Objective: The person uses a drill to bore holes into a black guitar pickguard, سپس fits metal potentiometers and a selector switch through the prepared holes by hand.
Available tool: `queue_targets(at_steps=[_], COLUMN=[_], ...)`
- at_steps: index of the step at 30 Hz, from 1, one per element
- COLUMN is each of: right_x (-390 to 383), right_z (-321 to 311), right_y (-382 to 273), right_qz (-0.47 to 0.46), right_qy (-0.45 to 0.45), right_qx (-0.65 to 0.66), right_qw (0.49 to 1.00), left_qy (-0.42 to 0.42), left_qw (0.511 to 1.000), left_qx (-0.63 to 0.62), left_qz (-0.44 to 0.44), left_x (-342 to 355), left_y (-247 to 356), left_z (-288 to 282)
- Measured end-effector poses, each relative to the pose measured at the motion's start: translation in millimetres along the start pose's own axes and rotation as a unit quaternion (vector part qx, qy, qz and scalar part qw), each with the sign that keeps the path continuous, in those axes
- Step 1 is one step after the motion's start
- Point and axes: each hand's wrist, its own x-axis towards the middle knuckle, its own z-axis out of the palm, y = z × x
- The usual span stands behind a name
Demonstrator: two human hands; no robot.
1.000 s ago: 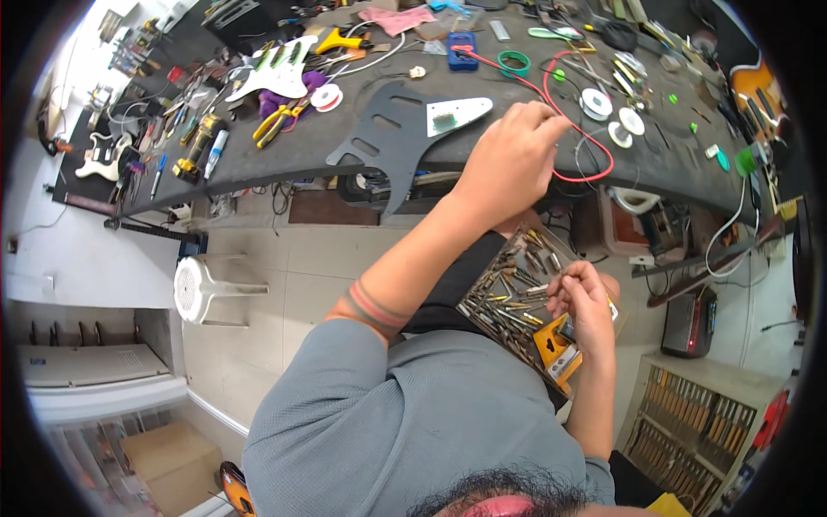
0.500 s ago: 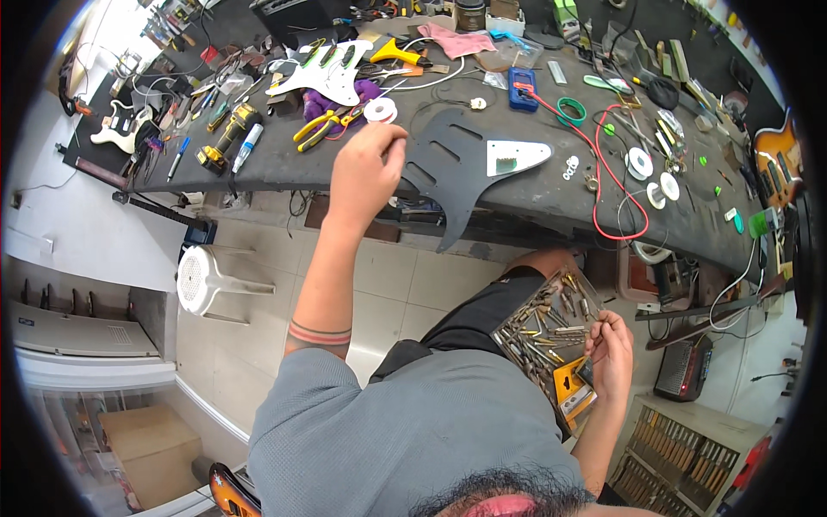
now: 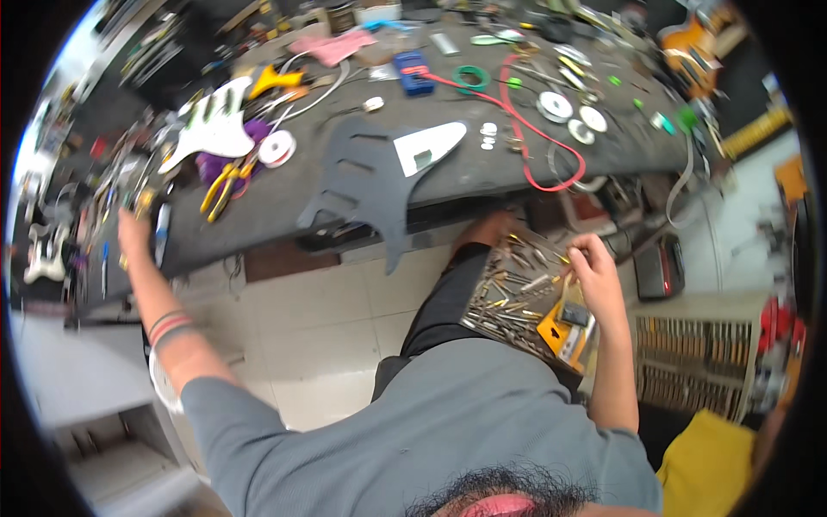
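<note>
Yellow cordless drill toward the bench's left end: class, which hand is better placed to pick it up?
Probably the left hand: it is up against the cordless drill, though blur hides its grip. The right hand is far off, near the drill bits.

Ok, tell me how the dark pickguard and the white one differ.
The dark pickguard juts past the front of the bench; the white pickguard lies farther back. The dark pickguard has a white plate at its right; the white pickguard has none there. Both are slotted.
</note>
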Motion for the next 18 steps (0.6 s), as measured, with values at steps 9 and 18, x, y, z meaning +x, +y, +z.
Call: queue_targets(at_steps=[9,18], right_x=[5.4,96.8], right_z=[-39.3,-91.1], right_y=[-7.2,8.4], right_qz=[-0.001,-0.109], right_qy=[0.086,0.199], right_qx=[0.009,-0.088], right_qw=[0.996,0.97], left_qy=[-0.095,0.154], left_qw=[0.988,0.83], left_qx=[-0.076,-0.536], left_qz=[-0.096,0.019], left_x=[55.7,-37.3], left_y=[-40.4,44.6], left_z=[31.4,-112.5])
